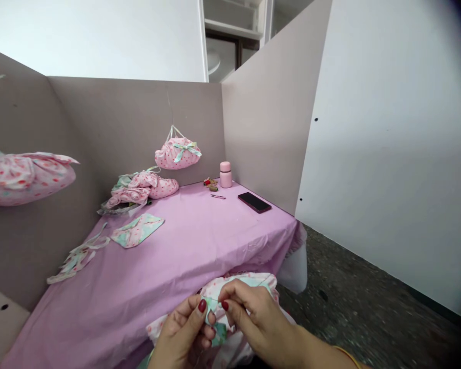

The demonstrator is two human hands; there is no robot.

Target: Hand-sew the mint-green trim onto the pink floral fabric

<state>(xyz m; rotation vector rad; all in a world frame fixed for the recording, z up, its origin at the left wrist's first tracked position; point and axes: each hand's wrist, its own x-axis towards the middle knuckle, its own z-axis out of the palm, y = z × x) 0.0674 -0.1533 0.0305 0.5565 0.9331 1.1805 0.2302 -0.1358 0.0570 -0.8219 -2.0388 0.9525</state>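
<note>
My left hand [186,330] and my right hand [253,318] meet at the bottom of the view, just in front of the table's near edge. Both pinch a bunched piece of pink and mint floral fabric [249,282] that lies in my lap. The thumb and forefinger of each hand are pressed together on a fold of the cloth; whether a needle is in them I cannot make out.
A table with a pink cloth [200,246] holds a folded fabric piece [137,229], fabric strips [77,259], a heap of fabric bags [138,192], a black phone [254,202], a pink bottle [225,174] and small scissors [217,196]. Sewn bags hang on the partition [177,152] [23,177].
</note>
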